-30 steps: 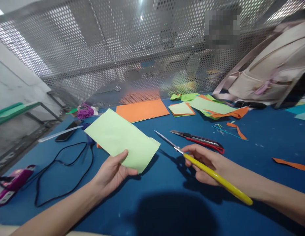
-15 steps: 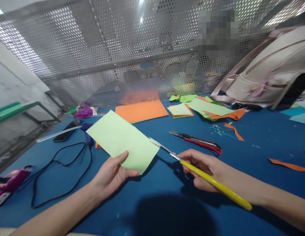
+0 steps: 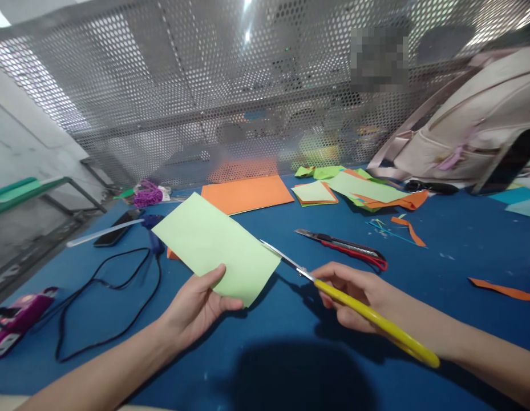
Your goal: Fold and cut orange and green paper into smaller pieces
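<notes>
Pinched by its lower edge, a light green paper sheet point(image 3: 217, 242) tilts above the blue table, my left hand point(image 3: 205, 297) closed on it with the thumb on top. My right hand point(image 3: 363, 297) is wrapped round yellow-handled scissors point(image 3: 371, 317). Their metal blades lie along the sheet's right edge near its corner, and look nearly closed. Just beyond my right hand rests a red and black utility knife point(image 3: 342, 248), its blade pointing left.
Orange paper point(image 3: 247, 195), a small paper stack point(image 3: 315, 193) and loose scraps point(image 3: 369, 188) lie along the perforated metal screen point(image 3: 183, 114). On the left are a glue gun point(image 3: 154, 234), its looping cord, a phone point(image 3: 117, 229) and a purple power strip point(image 3: 20, 322). A backpack point(image 3: 465, 125) stands at right.
The scissor blades have come closer together at the edge of the green sheet. Both hands keep their holds, and the whole view has shifted very slightly.
</notes>
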Demonstrator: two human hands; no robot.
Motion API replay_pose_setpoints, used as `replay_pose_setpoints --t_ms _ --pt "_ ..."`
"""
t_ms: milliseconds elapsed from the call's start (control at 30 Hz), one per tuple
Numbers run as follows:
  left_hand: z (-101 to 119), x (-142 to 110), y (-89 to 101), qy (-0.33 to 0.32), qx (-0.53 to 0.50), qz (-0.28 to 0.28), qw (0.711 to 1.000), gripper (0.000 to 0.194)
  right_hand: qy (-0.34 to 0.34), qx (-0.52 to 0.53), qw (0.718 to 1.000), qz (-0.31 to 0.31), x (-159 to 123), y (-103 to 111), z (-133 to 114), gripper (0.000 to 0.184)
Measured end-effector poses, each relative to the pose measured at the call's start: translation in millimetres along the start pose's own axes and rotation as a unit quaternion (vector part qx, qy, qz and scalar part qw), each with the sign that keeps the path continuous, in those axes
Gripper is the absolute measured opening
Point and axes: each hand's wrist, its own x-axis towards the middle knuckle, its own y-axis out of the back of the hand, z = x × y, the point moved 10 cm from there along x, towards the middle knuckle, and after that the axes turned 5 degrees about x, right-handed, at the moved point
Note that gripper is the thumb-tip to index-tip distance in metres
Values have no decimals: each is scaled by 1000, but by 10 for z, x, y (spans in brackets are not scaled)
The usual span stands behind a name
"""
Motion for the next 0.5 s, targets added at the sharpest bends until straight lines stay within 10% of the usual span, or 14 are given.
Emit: replay_pose_setpoints --t_ms 500 --pt "-13 -10 15 -2 7 -4 1000 42 -16 84 996 -10 12 -38 56 57"
